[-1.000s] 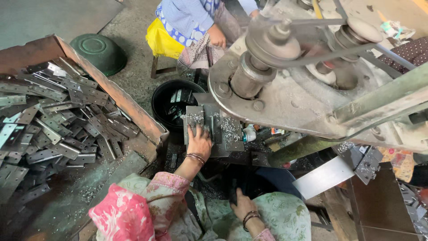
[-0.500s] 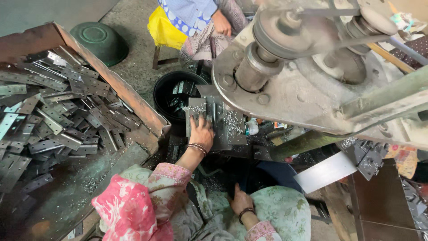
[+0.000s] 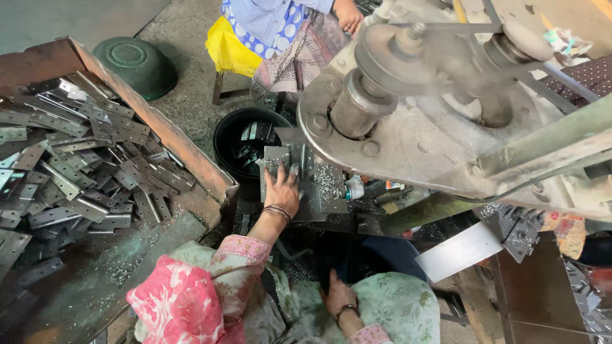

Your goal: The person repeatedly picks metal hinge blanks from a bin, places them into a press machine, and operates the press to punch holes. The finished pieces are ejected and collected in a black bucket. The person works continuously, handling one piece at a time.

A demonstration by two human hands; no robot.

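- Far left of the press bed plate, a rusty wooden tray (image 3: 159, 127) holds a heap of flat grey steel brackets (image 3: 76, 165), punched with holes and lying at all angles.
- Beyond the tray, up and left of the plate, a dark green round bowl (image 3: 135, 64) sits upside down on the concrete floor.
- Just left of and behind the plate stands a black round bucket (image 3: 223, 137) with more cut metal pieces inside.
- The left hand (image 3: 282, 189) lies palm down with fingers spread flat on a dull grey steel strip (image 3: 274, 167); it presses rather than grips. Bangles ring the wrist.
- The strip rests on the left part of the press bed plate (image 3: 322, 191), its long axis running away from the person toward the bucket.
- The plate is flat dark steel, strewn with bright metal shavings.
- Below the plate, the right hand (image 3: 338, 296) rests fingers down on pale green patterned cloth at the lap, holding nothing.
- Above and right of the plate looms the press (image 3: 408, 134), rough grey cast metal with a round flywheel (image 3: 398, 57).
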